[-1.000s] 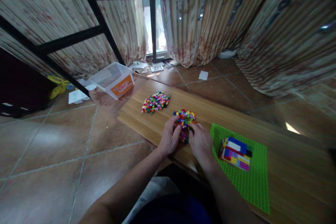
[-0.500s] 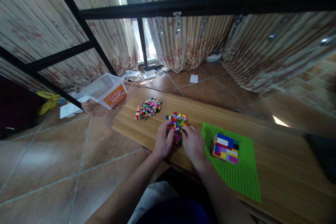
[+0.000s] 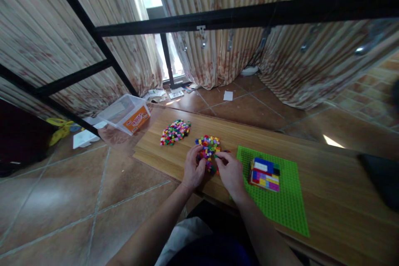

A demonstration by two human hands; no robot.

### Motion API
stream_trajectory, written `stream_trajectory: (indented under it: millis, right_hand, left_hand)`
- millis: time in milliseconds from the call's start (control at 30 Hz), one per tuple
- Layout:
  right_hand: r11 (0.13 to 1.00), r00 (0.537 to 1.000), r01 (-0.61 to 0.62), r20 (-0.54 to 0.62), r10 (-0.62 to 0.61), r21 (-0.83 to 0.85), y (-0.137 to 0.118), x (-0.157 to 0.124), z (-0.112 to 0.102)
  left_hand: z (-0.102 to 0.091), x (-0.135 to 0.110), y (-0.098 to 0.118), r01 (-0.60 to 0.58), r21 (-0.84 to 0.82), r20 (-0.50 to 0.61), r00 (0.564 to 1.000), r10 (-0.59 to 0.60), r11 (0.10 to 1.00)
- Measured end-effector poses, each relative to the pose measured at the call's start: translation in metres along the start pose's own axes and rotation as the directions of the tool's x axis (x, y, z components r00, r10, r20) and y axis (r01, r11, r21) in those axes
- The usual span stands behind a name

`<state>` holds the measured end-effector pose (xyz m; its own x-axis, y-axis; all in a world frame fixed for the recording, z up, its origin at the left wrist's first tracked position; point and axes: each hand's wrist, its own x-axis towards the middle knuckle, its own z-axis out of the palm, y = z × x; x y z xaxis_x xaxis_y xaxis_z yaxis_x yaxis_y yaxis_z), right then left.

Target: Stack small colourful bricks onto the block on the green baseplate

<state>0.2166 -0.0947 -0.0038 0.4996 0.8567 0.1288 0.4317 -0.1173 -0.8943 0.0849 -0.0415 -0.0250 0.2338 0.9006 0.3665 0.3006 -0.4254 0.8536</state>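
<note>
Ideally, since the left hand (image 3: 193, 170) and right hand (image 3: 231, 172) lay on the counter (image 3: 330, 199), both curled into the near brick pile (image 3: 208, 146) beside the green baseplate (image 3: 282, 210), grip unreadable, 1 brick was best pinched lightly without scattering the rest.

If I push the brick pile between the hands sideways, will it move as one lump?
Probably not: the pile is made of loose small bricks, so it would likely spread and scatter. Each brick looks tiny, so probably light and fiddly to pinch. The board looks smooth, so strays may slide.
</note>
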Motion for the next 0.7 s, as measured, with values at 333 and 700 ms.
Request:
stream_trajectory:
  millis: [333,700]
  right_hand:
    - [0.924,0.984,-0.179,0.046,0.174,0.338,-0.005,-0.031,-0.014]
    - [0.919,0.962,-0.206,-0.101,0.252,0.336,-0.018,-0.075,-0.088]
  left_hand:
    - [-0.008,-0.011,0.03,-0.215,0.091,0.039,0.976,0.212,0.972]
    - [0.03,-0.038,0.095,-0.1,-0.17,0.337,0.929,0.153,0.98]
